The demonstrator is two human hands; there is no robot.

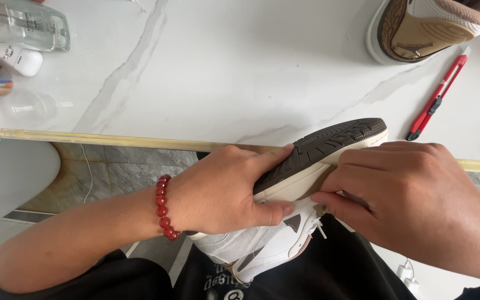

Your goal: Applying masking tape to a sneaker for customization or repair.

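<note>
At six o'clock in the head view, just below the gold-trimmed edge of the white marble table (240,66), a white sneaker (284,222) lies over the person's dark-clothed lap, turned sole-up. Its dark brown ribbed outsole points toward two o'clock, above a cream midsole, and the white upper carries grey triangular patches and a bit of white lace. The left hand (223,191), with a red bead bracelet (164,208) on its wrist, is closed around the heel end, fingers on the tread and thumb pressed to the midsole. The right hand (412,194) is curled over the toe end, fingertips pinching where midsole meets upper. At one o'clock on the table lies a second sneaker (423,28), and beside it, toward three o'clock, a red utility knife (437,100). At ten o'clock stands a clear bottle (29,25)
</note>
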